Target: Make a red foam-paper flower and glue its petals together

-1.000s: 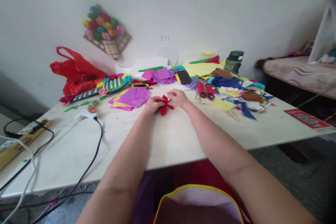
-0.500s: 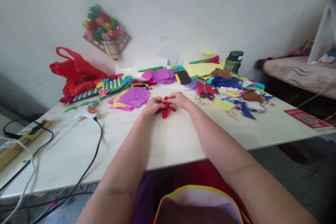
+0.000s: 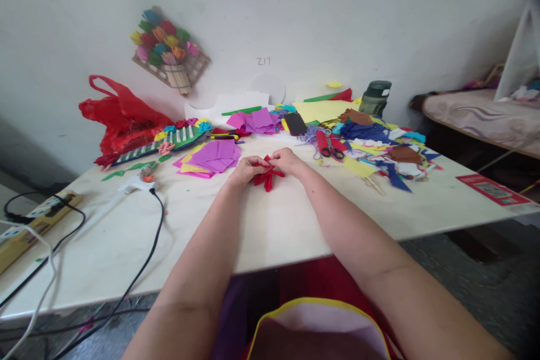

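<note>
Pinching a red folded piece (image 3: 266,179) between them, left hand (image 3: 244,170) and right hand (image 3: 291,162) grasp it mid-tabletop (image 3: 261,225); it looks light, soft and easily creased, likely best held at its centre.

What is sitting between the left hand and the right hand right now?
A small red paper bow: the left hand and the right hand pinch it from either side. The head view shows it.

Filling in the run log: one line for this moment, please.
left hand: pinching red paper | right hand: pinching red paper | table: purple sheets, scissors nearby
</note>
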{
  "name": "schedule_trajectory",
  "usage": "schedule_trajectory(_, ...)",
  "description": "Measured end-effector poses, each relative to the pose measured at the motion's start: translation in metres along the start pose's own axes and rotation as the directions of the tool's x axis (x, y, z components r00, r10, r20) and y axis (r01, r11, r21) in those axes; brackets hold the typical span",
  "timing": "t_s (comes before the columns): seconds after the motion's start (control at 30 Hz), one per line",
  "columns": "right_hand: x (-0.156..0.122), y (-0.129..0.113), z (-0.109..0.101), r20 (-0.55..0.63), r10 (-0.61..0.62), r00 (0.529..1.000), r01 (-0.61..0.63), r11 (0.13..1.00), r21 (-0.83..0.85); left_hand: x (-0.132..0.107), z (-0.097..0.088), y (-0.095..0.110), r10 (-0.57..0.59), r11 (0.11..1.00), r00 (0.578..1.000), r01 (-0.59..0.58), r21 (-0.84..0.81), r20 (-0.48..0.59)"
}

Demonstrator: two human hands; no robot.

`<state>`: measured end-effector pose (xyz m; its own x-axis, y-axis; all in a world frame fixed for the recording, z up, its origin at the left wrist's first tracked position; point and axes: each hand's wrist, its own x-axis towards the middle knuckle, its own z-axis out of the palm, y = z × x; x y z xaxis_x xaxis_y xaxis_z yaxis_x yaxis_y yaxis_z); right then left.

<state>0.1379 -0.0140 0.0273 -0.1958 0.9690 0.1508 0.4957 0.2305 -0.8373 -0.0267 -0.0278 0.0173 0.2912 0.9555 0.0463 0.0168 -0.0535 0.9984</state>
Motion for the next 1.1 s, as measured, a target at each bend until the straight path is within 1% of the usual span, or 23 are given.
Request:
schedule_trajectory(0.17, 0.0015, -0.0002, 0.0005, -0.003, -0.012, 1.000, 0.012, 1.000, -0.016, -0.0004, -0.0005, -0.0004, 0.013, 1.000, 1.000, -0.013, 0.015, -0.003)
schedule_trajectory(0.37, 0.0063, 0.0052, 0.0011, -0.012, -0.006, 1.000, 0.005, 0.998, -0.067, -0.0023, 0.0014, 0.0026, 0.004, 0.998, 1.000, -0.004, 0.058, 0.005)
schedule_trajectory(0.57, 0.0062, 0.0067, 0.0018, -0.013, -0.028, 1.000, 0.028, 0.998, -0.061, -0.0017, 0.0033, 0.0019, 0.028, 0.997, 0.999, -0.027, 0.070, -0.018)
schedule_trajectory(0.9, 0.0078, 0.0080, 0.0030, -0.022, 0.014, 1.000, -0.016, 0.997, -0.071, 0.0005, 0.0025, 0.0008, 0.072, 0.993, 0.997, -0.073, 0.097, 0.017)
schedule_trajectory(1.1, 0.0085, 0.0085, 0.0039, -0.048, 0.025, 0.999, -0.028, 0.998, -0.058, -0.0026, 0.0041, 0.0036, 0.046, 0.992, 0.999, -0.044, 0.116, -0.012)
